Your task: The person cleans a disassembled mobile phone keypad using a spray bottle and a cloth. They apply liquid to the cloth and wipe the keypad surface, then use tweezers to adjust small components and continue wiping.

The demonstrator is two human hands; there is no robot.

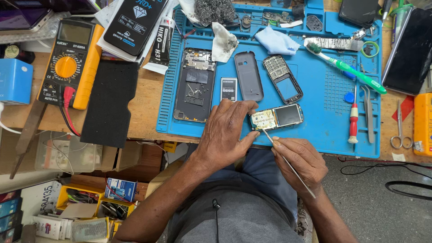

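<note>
An opened small phone body [278, 116], with its circuit board and little screen bare, lies at the front edge of the blue work mat [324, 130]. My left hand [223, 132] presses on the board's left end and steadies it. My right hand [298, 160] grips a thin metal probe [288, 163] whose tip touches the board's lower left corner. Behind them on the mat lie the phone's grey back cover [249, 75], its keypad front frame [282, 78] and a small battery [228, 88].
An open larger phone shell [195, 85] lies at the mat's left. A toothbrush [348, 69], red screwdriver [353, 119], tweezers [369, 112] and scissors [400, 126] lie on the right. A yellow multimeter [67, 63] and black foam pad [110, 101] sit left, on the wooden bench.
</note>
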